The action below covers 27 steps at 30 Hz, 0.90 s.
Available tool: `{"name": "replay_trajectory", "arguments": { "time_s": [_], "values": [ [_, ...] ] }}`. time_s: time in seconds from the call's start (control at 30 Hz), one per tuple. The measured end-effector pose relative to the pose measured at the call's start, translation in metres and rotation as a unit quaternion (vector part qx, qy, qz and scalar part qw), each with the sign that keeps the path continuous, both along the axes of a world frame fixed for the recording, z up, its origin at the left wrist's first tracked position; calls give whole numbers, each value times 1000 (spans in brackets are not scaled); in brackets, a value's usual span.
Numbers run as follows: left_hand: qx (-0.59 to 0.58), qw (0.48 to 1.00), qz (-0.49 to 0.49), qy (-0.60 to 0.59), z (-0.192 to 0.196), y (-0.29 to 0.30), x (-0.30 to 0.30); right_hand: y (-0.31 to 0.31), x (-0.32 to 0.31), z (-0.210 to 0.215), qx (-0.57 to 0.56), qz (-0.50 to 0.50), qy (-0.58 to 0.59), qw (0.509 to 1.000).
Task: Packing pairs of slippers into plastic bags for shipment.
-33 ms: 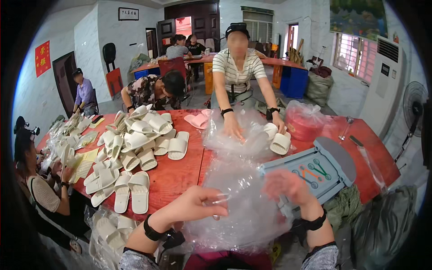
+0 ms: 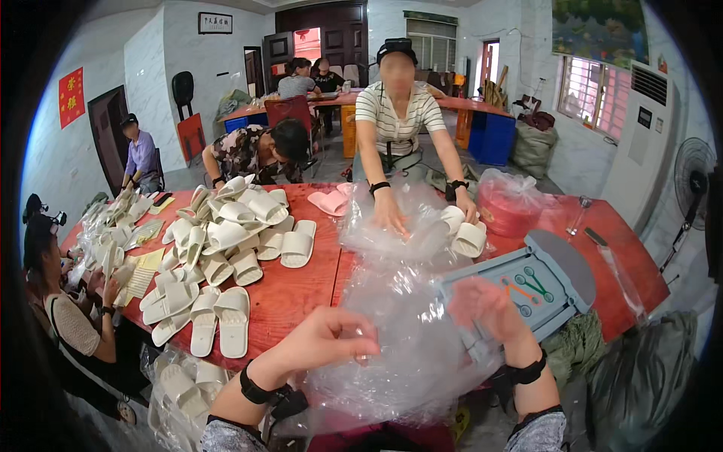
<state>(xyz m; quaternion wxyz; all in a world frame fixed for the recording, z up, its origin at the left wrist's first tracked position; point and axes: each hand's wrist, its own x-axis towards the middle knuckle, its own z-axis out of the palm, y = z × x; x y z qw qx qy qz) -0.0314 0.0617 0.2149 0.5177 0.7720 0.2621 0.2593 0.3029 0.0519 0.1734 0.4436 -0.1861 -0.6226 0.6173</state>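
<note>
A crumpled clear plastic bag (image 2: 410, 361) spreads over the table's near edge between my hands. My left hand (image 2: 331, 337) is at its left side, fingers curled toward the thumb on the plastic. My right hand (image 2: 489, 313) is raised at the bag's right side, in front of a grey-blue plastic frame (image 2: 553, 305). Its fingers are bent but smeared, so their grip is unclear. To the left lies a heap of cream slippers (image 2: 226, 233), with a pair of slippers (image 2: 232, 320) nearest me. Across the table, a person's hands (image 2: 429, 211) rest on clear plastic and cream slippers.
Pink slippers (image 2: 330, 200) lie near the far edge. A red bundle in plastic (image 2: 508, 203) sits at the right, by a long-handled tool (image 2: 617, 271). Bagged slippers (image 2: 184, 392) are at my lower left. Several other people sit or bend around the tables. A fan (image 2: 693, 181) stands right.
My left fingers have shifted slightly, and the thumb and index look closer together. My right hand has moved slightly right and down. The plastic between them has shifted a little.
</note>
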Motion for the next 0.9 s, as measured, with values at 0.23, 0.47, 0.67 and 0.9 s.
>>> {"name": "replay_trajectory", "arguments": {
  "time_s": [0.23,0.47,0.67,0.9],
  "values": [
    [-114,936,287,-170,-104,46,28,31,3,-61,-172,-168,51,969],
    [114,861,485,105,-191,88,31,13,-23,-97,-270,-150,13,951],
    [204,824,504,157,-196,87,33,5,-23,-132,-211,-267,-211,916],
    [485,844,171,150,-192,73,60,4,-14,-186,-2,-391,-381,838]
  ]
}}
